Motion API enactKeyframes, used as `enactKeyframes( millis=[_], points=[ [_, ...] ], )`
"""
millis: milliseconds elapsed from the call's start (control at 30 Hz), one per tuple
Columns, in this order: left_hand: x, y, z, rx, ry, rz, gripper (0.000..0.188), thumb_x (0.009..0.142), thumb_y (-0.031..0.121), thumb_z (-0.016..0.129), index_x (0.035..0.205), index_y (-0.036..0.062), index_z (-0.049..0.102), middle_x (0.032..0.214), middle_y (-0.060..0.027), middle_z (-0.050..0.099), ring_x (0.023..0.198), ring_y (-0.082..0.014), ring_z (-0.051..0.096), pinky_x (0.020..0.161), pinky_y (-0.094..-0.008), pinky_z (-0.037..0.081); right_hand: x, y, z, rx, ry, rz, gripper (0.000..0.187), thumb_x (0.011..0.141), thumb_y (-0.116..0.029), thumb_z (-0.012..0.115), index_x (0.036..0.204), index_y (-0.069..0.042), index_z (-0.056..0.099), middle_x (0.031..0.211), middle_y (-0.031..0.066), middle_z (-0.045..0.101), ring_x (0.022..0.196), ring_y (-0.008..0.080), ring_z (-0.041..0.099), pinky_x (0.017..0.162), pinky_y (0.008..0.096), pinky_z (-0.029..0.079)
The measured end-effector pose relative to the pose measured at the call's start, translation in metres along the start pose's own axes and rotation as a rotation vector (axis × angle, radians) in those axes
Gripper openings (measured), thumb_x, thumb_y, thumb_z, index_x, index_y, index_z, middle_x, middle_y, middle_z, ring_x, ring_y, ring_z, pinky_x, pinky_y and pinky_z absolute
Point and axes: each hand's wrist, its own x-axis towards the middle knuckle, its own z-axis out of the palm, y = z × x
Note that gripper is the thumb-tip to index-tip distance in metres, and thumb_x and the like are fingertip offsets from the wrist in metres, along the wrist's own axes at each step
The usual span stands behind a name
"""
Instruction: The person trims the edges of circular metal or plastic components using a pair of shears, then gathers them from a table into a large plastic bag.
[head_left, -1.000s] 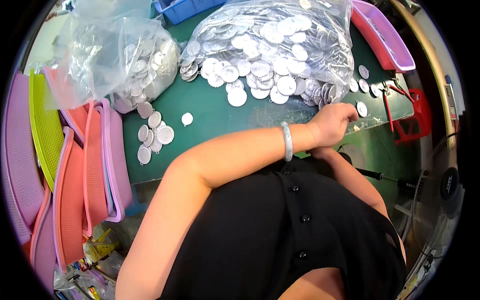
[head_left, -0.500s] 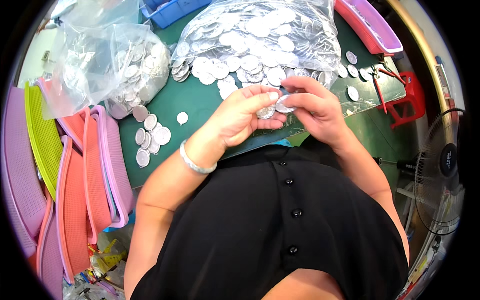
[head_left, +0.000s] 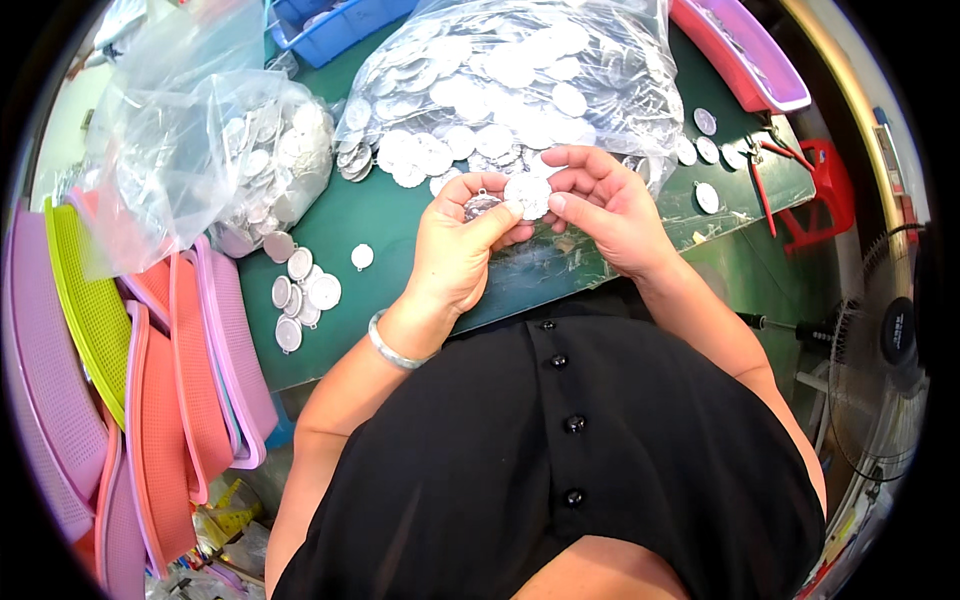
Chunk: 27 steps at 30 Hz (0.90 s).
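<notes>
Above the table's near edge, a round silver medallion [head_left: 527, 196] is pinched between both hands, its face turned up. My left hand [head_left: 452, 243] has its thumb on the disc's left side, and a second medallion [head_left: 481, 206] with a small loop shows in its curled fingers. My right hand [head_left: 618, 218] grips the right side with thumb and fingers. Just beyond the hands, many similar medallions spill from a large clear plastic bag [head_left: 510, 75]. A small group of looped medallions [head_left: 323, 291] lies to the left, and a single one [head_left: 362, 257] sits apart from it.
A second clear bag of medallions [head_left: 265, 165] stands at the back left, near stacked plastic baskets [head_left: 185, 370]. Blue [head_left: 335, 32] and pink [head_left: 735, 60] bins are at the back. Red-handled pliers [head_left: 762, 190] lie on the right beside loose medallions. A fan [head_left: 880, 340] stands far right.
My hands have shifted a little left. One medallion has come up flat between my thumbs, while the other now sits in my left fingers. The whole view has also moved slightly.
</notes>
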Motion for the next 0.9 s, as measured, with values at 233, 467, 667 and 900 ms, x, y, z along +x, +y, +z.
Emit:
enactKeyframes(
  millis=[233, 467, 667, 900],
  points=[
    [0.004, 0.007, 0.006, -0.098, -0.101, -0.134, 0.027, 0.081, -0.001, 0.051, 0.108, -0.0027, 0.047, 0.100, -0.0153, 0.057, 0.086, -0.0214, 0.060, 0.078, -0.0339, 0.051, 0.000, 0.000, -0.010, 0.033, 0.064, 0.017, 0.033, 0.080, -0.001, 0.057, 0.111, 0.002, 0.048, 0.085, 0.0052, 0.059, 0.072, 0.0085, 0.056, 0.062, 0.0205, 0.045],
    [0.003, 0.012, -0.004, -0.337, -0.159, -0.268, 0.032, 0.084, 0.005, 0.041, 0.114, -0.0064, 0.044, 0.108, -0.0183, 0.053, 0.096, -0.0276, 0.056, 0.088, -0.0453, 0.044, 0.003, -0.006, -0.013, -0.053, 0.019, -0.002, 0.032, 0.081, -0.001, 0.054, 0.112, 0.002, 0.047, 0.084, 0.0040, 0.058, 0.071, 0.0074, 0.054, 0.061, 0.0198, 0.044],
    [0.001, 0.012, 0.006, -0.170, -0.142, -0.215, 0.025, 0.084, 0.006, 0.051, 0.108, -0.0019, 0.051, 0.098, -0.0105, 0.056, 0.087, -0.0196, 0.057, 0.083, -0.0420, 0.048, 0.001, -0.010, -0.014, -0.120, 0.004, -0.033, 0.032, 0.082, -0.001, 0.054, 0.113, 0.002, 0.047, 0.083, 0.0036, 0.058, 0.068, 0.0066, 0.052, 0.061, 0.0195, 0.044],
    [0.004, 0.005, 0.005, -0.017, -0.105, -0.160, 0.017, 0.083, 0.004, 0.054, 0.100, 0.0031, 0.057, 0.096, -0.0072, 0.056, 0.089, -0.0171, 0.057, 0.078, -0.0393, 0.051, -0.003, -0.010, -0.013, -0.107, 0.016, -0.017, 0.031, 0.083, -0.001, 0.053, 0.113, 0.003, 0.047, 0.081, 0.0044, 0.058, 0.065, 0.0075, 0.053, 0.059, 0.0207, 0.045]
  ],
)
